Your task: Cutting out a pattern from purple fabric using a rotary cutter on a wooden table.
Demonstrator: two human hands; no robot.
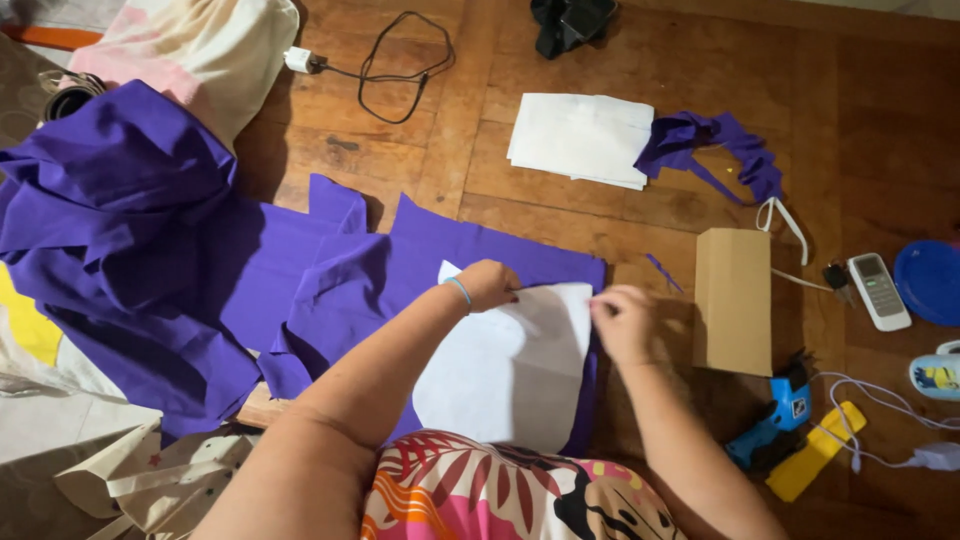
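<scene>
Both hands, left point(487, 283) and right point(622, 322), pinch the white sheet's point(510, 370) top edge, fingers clamped; it lies lengthwise toward the body on purple cloth point(330, 290).

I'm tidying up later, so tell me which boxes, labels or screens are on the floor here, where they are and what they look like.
Cardboard box: right of the right hand, plain brown, upright rectangle.
Remote control: far right, white, small grey screen above buttons.
Glue gun: below the box, blue and black, small square label.
</scene>
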